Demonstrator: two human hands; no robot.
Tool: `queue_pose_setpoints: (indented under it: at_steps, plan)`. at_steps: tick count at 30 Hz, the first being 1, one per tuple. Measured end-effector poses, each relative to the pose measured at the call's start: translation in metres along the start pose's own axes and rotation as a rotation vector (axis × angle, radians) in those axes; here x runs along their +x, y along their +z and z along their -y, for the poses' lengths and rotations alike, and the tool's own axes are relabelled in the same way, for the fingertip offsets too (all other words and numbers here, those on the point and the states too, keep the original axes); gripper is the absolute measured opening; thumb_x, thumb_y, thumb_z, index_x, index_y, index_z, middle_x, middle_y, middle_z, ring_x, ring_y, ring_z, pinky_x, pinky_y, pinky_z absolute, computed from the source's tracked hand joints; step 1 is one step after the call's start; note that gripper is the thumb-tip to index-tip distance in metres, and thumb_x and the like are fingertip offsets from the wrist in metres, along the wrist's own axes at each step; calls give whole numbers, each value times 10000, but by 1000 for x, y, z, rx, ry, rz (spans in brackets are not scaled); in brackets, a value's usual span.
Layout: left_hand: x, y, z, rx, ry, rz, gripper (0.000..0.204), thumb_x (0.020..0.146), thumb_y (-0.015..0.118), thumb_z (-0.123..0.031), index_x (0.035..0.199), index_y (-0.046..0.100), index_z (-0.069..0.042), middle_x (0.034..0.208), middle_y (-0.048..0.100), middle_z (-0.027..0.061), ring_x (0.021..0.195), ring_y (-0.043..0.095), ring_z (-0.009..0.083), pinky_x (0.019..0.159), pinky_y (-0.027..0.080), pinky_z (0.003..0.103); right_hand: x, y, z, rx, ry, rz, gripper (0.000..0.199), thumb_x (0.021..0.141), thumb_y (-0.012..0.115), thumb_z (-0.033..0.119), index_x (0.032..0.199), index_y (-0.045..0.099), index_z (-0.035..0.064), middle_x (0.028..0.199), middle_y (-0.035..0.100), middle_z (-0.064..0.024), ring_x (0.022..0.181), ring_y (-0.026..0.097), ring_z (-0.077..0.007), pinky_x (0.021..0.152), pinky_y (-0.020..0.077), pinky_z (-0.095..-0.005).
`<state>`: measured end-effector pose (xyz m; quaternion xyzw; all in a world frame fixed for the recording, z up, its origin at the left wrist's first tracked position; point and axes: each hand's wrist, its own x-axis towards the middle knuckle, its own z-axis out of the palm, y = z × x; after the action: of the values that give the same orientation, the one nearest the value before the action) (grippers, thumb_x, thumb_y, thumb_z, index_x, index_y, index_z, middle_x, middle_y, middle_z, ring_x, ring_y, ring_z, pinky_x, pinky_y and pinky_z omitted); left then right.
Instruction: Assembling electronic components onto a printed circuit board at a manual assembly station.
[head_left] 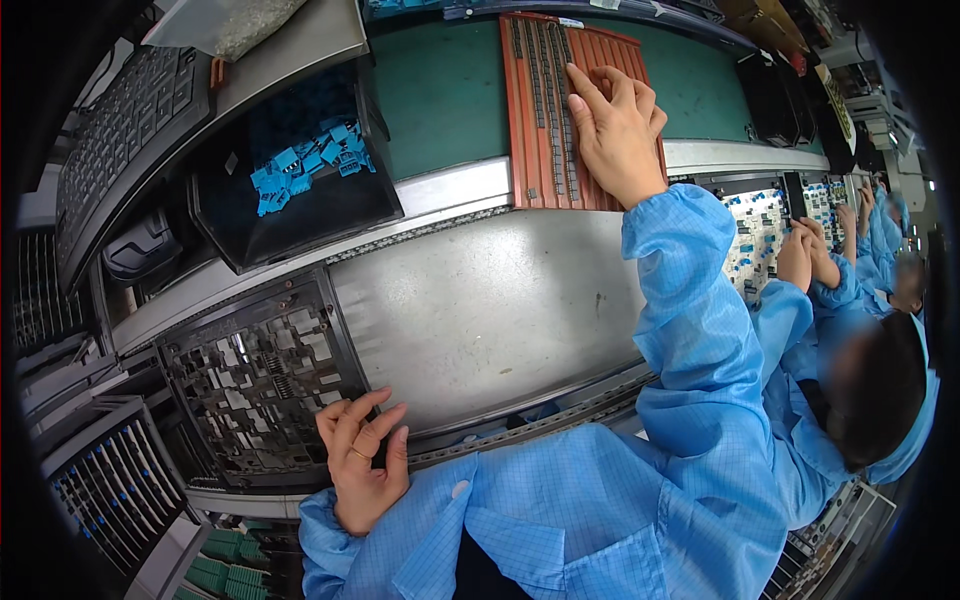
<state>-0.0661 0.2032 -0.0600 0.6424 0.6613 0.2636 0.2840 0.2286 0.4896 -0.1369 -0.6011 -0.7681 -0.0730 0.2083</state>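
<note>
My right hand (622, 130) reaches over a reddish-brown ribbed tray (535, 165) at the far side of the bench. Its index finger and thumb are apart, their tips at a row of small dark components (556, 110) lying in the tray's grooves. I see nothing held between them. My left hand (363, 465) is at the near right corner of a black fixture frame (255, 375) with many metal-coloured cutouts. Its fingers are loosely bent, thumb apart, and nothing shows in them; a ring is on one finger.
A black bin (235, 225) with blue connector-like parts (310, 160) stands at the far left, near a keyboard (125, 130). A metal conveyor surface (490, 310) lies before me. On the right, co-workers in blue handle a populated board (757, 235).
</note>
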Motion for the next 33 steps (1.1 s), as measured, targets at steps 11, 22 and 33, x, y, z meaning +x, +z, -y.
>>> queue_pose_setpoints:
  at_steps: [11, 22, 33]
  plan:
    - [-2, -1, 4, -8, 17, 2, 220, 812, 667, 19, 1019, 709, -43, 1149, 661, 81, 1042, 494, 289, 948, 397, 403, 21, -6, -25, 66, 37, -155, 306, 950, 577, 204, 1246, 647, 164, 1233, 598, -89, 1183, 481, -324, 982, 374, -453]
    - [-6, -4, -1, 19, 20, -81, 251, 822, 647, 58, 1034, 719, -57, 1139, 666, 79, 1010, 507, 296, 915, 426, 380, 44, 8, -42, 78, -12, 2, 578, 850, 500, -54, 1325, 595, 260, 1341, 530, -62, 1276, 412, -319, 1049, 312, -466]
    - [-7, -1, 4, 1, 13, -76, 286, 812, 623, 103, 1037, 714, -46, 1128, 670, 79, 992, 522, 289, 886, 449, 365, 53, 23, -41, -1, -29, 41, 661, 814, 483, -84, 1359, 564, 282, 1399, 485, -63, 1332, 359, -311, 1081, 254, -465]
